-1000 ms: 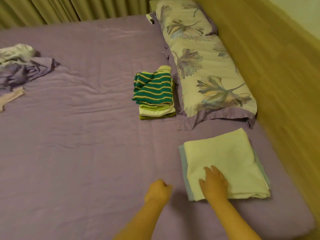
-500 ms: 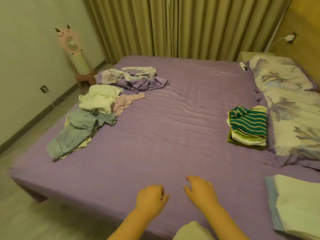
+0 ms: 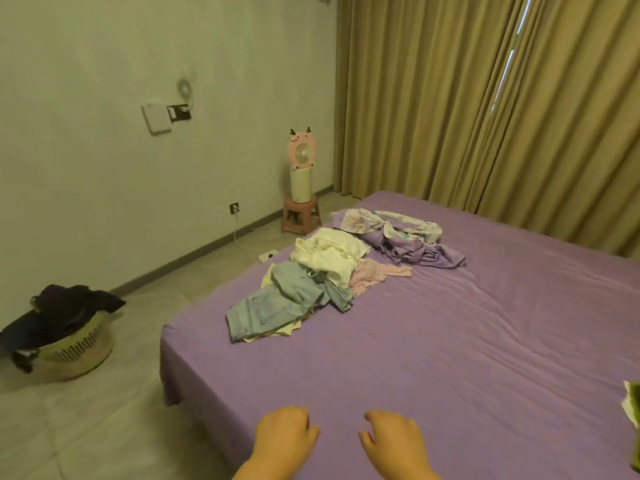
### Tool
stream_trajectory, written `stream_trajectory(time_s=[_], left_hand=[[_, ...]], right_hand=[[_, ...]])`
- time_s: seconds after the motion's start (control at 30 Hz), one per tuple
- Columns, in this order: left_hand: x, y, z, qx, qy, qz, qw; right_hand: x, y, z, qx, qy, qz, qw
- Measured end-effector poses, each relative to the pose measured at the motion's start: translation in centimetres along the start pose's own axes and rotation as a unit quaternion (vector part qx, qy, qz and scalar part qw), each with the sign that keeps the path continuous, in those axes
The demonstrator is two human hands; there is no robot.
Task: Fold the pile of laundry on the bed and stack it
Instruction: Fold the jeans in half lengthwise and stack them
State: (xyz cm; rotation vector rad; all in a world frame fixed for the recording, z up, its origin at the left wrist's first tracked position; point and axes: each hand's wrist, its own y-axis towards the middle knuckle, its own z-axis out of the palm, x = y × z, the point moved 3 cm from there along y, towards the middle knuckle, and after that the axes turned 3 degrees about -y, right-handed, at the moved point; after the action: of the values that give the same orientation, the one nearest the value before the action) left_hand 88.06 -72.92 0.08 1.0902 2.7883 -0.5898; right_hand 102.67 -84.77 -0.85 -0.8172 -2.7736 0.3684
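left hand (image 3: 284, 436) loosely curled, empty | right hand (image 3: 393, 441) same, empty | laundry pile (image 3: 341, 268) at bed's (image 3: 450, 341) far-left corner, well apart from my hands | jeans (image 3: 277, 306) nearest: I'd judge heavy, limp, take by waistband | rest light, floppy

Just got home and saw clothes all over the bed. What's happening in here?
A person is partway through folding laundry. Both hands, left hand and right hand, hover empty over the near edge of the purple bed. An unfolded pile of jeans, pale tops and purple fabric lies at the far left corner. A laundry basket of dark clothes sits on the floor.
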Motion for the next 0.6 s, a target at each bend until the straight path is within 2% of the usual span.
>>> stream_trajectory(time_s=[0.33, 0.6], left_hand=[[-0.3, 7.2, -2.7, -0.009, 0.037, -0.04, 0.998], [1.4, 13.9, -4.3, 0.041, 0.08, -0.034, 0.995]], right_hand=[[0.4, 9.2, -3.0, -0.021, -0.021, -0.055, 0.998], [0.2, 16.5, -5.1, -0.011, -0.023, -0.058, 0.998]])
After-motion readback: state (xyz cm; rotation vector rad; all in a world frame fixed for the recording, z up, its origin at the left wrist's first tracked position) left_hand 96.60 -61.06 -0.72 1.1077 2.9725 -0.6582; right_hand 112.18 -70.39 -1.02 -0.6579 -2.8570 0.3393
